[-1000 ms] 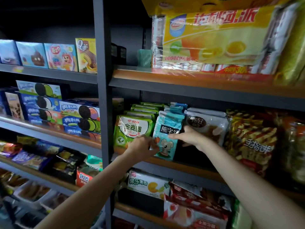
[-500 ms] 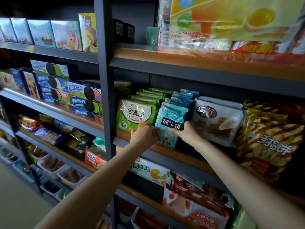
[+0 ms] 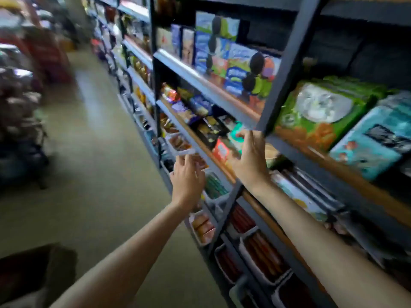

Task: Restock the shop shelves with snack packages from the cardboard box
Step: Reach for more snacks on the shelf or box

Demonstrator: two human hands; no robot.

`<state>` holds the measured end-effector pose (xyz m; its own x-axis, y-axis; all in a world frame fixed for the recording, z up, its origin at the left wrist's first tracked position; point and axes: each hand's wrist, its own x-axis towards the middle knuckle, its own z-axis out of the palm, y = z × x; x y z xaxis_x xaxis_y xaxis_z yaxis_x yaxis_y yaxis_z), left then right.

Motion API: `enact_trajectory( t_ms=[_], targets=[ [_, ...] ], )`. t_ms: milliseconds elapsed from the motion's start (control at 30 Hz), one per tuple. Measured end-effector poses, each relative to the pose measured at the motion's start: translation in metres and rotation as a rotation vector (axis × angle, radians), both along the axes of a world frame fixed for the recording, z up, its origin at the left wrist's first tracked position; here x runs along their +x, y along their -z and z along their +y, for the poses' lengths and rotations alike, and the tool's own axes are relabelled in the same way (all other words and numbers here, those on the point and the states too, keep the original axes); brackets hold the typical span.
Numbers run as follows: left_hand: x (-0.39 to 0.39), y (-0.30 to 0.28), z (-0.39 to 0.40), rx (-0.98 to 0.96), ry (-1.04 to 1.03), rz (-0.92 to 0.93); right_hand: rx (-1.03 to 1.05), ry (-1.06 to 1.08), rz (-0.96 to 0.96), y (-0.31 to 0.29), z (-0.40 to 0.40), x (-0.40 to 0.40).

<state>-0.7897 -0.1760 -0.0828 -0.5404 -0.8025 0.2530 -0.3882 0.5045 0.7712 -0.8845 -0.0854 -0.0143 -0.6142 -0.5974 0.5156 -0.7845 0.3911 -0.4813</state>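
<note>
teal packet (image 3: 367,150) — well right of both empty hands (image 3: 249,161).

Two bare hands (image 3: 188,178) (image 3: 250,161), one cardboard box (image 3: 33,272).

Shelving unit (image 3: 287,63) along the right, aisle floor (image 3: 93,152) to its left. Biscuit boxes (image 3: 233,63) on an upper shelf left of the upright; snack bags (image 3: 322,114) right of it. Trays (image 3: 262,254) below. Cardboard box (image 3: 29,274) at lower left.
</note>
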Motion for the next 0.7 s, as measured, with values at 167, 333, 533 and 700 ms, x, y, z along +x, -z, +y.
enact_trajectory(
  t_ms=[167, 333, 533, 700],
  targets=[
    [0.162, 0.097, -0.097, 0.335, -0.344, -0.396, 0.677, -0.363, -0.195, 0.113, -0.129, 0.113],
    [0.329, 0.188, -0.166, 0.585, -0.671, -0.480, 0.936, -0.709, -0.305, 0.215, -0.235, 0.263],
    [0.457, 0.289, -0.217, 0.879, -0.924, -0.495, 1.191, -0.894, -0.461, 0.343, -0.329, 0.399],
    [0.501, 0.369, -0.236, 1.078, -1.004, -0.329, 1.305, -0.785, -0.559, 0.462, -0.362, 0.473]
  ],
)
